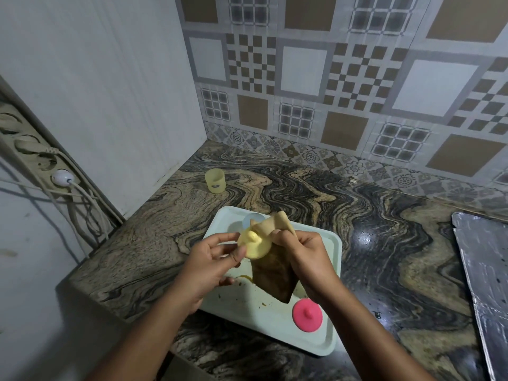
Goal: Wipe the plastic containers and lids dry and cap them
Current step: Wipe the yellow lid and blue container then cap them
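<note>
My left hand (211, 259) pinches a round yellow lid (254, 244) with a knob, held above a white tray (327, 334). My right hand (305, 257) grips a brown cloth (272, 276) that hangs beside and behind the lid, touching it. A pink lid (308, 314) with a knob lies on the tray near its front right corner. A pale blue round item (251, 218), partly hidden by the cloth, lies at the tray's far end. An open yellow container (215, 180) stands on the counter beyond the tray, near the left wall.
The marbled counter (357, 215) runs to a tiled back wall. A shiny metal sheet (483, 265) lies at the right edge. A power strip (35, 155) with a white plug and cables hangs on the left wall. The tray bottom shows brown stains.
</note>
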